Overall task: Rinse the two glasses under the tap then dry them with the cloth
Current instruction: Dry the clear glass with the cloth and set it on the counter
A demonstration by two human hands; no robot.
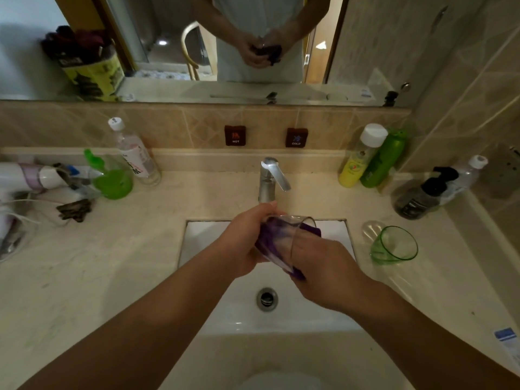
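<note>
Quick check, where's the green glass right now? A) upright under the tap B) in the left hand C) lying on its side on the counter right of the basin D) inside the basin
C: the green transparent glass lies on its side on the beige counter, right of the white basin, and neither hand touches it.

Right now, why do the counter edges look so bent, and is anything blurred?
Head view: the wide-angle lens bows the beige stone counter and mirror edge; light is dim and warm; the clear drinking glass and purple cloth look soft between the hands.
</note>
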